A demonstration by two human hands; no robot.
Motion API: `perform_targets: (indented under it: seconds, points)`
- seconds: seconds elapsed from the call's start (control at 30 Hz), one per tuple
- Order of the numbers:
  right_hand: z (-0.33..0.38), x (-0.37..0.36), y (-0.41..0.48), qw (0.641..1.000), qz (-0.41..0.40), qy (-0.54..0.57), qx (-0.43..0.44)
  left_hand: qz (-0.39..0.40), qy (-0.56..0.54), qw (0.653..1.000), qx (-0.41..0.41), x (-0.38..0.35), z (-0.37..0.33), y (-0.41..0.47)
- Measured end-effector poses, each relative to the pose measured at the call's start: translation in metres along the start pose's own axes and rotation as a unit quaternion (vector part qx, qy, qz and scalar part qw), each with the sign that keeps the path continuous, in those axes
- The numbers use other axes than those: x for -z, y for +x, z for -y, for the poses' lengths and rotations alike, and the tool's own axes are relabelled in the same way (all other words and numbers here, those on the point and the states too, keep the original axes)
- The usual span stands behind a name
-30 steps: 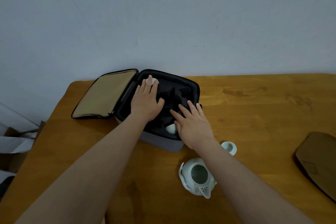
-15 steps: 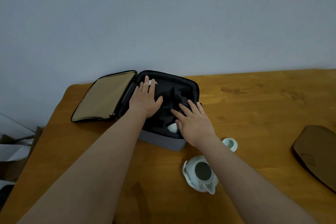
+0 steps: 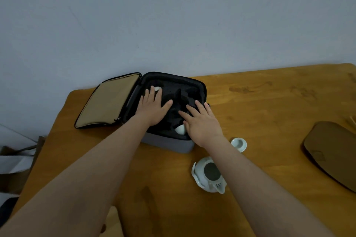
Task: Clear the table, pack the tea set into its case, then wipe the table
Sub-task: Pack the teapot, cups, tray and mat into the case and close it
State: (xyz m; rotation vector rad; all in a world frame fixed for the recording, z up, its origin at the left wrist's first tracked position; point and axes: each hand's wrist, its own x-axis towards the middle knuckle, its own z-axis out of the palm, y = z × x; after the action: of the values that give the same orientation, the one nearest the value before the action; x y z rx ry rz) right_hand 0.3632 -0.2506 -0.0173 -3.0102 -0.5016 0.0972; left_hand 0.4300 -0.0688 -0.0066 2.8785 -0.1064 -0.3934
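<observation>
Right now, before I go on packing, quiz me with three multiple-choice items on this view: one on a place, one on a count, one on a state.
1. Where is the teapot?
A) inside the case
B) on the floor
C) on the table, in front of the case

2. How many white cups show inside the case?
A) two
B) none
C) four

3. The case is:
A) zipped shut
B) open, lid laid back to the left
C) open, lid standing upright

Answers:
1 C: it stands on bare wood outside the case.
2 A: one lies just beyond the left hand, the other beside the right hand.
3 B: the lid's tan lining faces up.
</observation>
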Motion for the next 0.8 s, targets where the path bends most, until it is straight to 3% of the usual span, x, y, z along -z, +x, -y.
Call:
perform_targets:
  seconds: [0.13,0.23,0.37,0.8]
  points:
    - [-0.003,0.003,-0.007,0.999,-0.032,0.025,0.005,-0.116,-0.041,0.992,-0.022,-0.013,-0.025,-0.049]
    - [-0.002,0.001,-0.023,0.995,-0.067,0.073,-0.002,-0.162,-0.051,0.984,-0.051,-0.015,-0.041,-0.077]
    - [-0.010,0.001,-0.061,0.983,-0.121,0.137,-0.028,-0.180,-0.060,0.981,-0.050,-0.028,-0.059,-0.121]
    - [-0.075,0.035,-0.208,0.986,-0.078,0.102,-0.109,-0.168,-0.083,0.982,-0.011,-0.066,-0.154,-0.254]
